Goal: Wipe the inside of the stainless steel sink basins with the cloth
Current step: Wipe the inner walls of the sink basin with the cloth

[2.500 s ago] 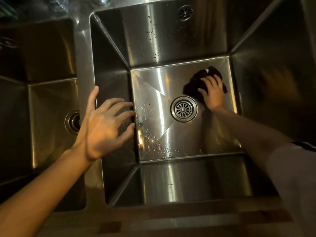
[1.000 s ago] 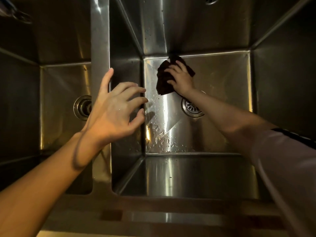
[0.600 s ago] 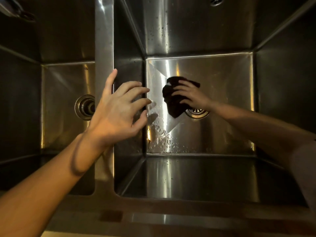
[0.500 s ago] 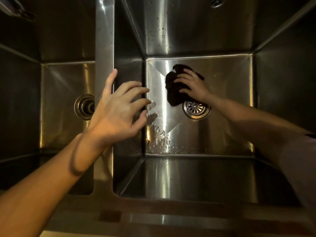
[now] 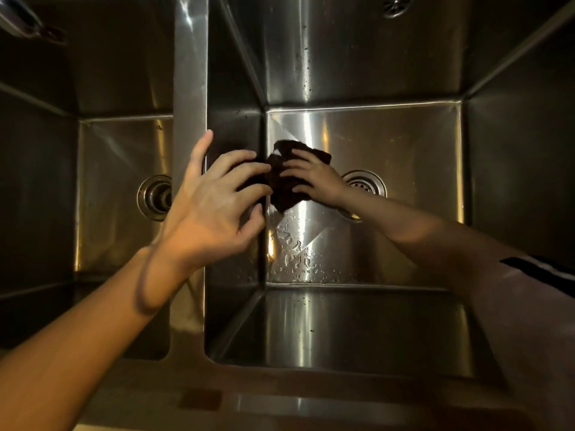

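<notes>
I look straight down into a double stainless steel sink. My right hand (image 5: 314, 178) presses a dark cloth (image 5: 284, 194) flat on the floor of the right basin (image 5: 404, 144), near its left wall and just left of the drain (image 5: 365, 185). My left hand (image 5: 211, 209) hovers above the divider (image 5: 189, 88) between the basins, fingers spread and holding nothing. Its fingertips overlap the cloth's left edge in the image. Water drops lie on the basin floor in front of the cloth.
The left basin (image 5: 118, 194) has its own drain (image 5: 155, 197). An overflow hole (image 5: 395, 4) sits high on the right basin's back wall. A faucet part (image 5: 18, 17) shows at the top left. The sink's front rim (image 5: 280, 399) runs along the bottom.
My right hand slid the cloth from the back left of the basin floor toward the left wall, beside the drain. My left hand stayed over the divider.
</notes>
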`<state>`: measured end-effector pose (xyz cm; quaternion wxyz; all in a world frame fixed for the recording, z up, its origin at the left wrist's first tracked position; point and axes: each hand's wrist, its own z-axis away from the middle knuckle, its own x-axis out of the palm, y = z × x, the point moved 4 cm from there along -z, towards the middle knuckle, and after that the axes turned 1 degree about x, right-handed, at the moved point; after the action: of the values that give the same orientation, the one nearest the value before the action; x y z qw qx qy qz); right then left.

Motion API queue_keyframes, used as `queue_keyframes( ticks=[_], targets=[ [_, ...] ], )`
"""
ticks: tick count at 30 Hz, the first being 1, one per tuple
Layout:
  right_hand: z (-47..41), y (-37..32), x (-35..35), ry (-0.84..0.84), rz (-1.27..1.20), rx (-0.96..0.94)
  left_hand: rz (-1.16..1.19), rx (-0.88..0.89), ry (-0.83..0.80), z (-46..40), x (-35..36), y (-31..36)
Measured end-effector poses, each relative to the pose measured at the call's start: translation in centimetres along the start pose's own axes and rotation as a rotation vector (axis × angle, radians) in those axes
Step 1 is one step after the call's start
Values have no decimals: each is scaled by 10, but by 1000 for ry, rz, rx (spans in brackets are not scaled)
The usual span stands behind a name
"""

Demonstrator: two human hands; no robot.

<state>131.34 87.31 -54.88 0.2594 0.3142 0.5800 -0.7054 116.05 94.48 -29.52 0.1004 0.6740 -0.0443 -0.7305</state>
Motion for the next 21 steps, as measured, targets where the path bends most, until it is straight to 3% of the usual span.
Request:
queue_keyframes(
  ticks=[4, 10, 14, 17, 21],
  targets=[
    [22, 26, -10, -104, 60, -86, 11, 1, 12, 1, 0, -1],
    [-24, 33, -30, 49, 41, 158, 11, 0, 17, 1, 0, -1],
    [-33, 6, -16, 138, -84, 200, 25, -1, 15, 0, 0, -2],
    [-13, -9, 2, 166, -170, 178, 33, 7, 28, 0, -1, -2],
    [35, -11, 25, 68, -171, 45, 32, 13, 39, 0, 0, -2]
  ],
)
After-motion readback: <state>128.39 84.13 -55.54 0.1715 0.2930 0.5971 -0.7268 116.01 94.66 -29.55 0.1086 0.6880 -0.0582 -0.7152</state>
